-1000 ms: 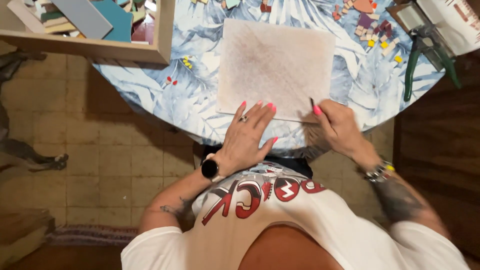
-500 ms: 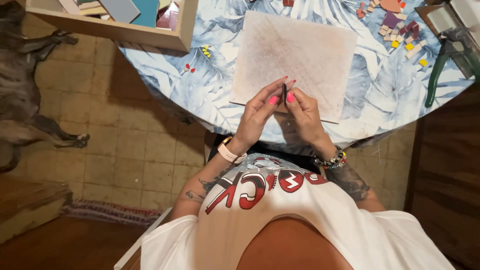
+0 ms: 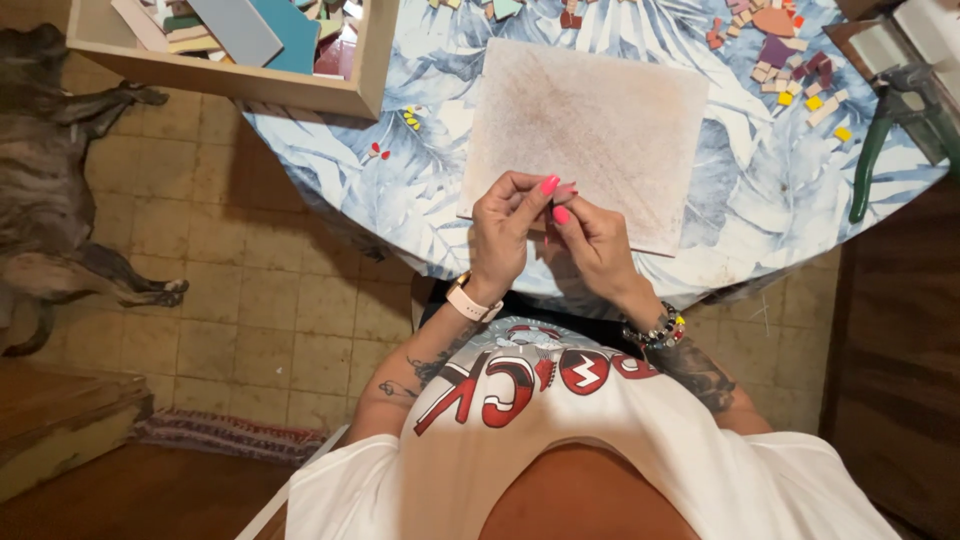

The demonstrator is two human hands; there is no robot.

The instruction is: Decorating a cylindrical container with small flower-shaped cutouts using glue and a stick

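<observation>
hands (image 3: 550,235) pinching small piece (image 3: 563,192), square tile (image 3: 590,130)

White T-shirt (image 3: 600,440) with red lettering; pink nails, pale watch (image 3: 470,300) and beaded bracelet (image 3: 655,328) above it.

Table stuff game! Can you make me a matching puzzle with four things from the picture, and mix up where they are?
Things:
1. Square tile
2. Wooden box
3. Green-handled pliers
4. Dog

Places:
a. On the floor, left of the table
b. At the table's right edge
c. In the middle of the table, just beyond both hands
d. At the table's upper left, filled with tile pieces

Right pairs: 1-c, 2-d, 3-b, 4-a
</observation>
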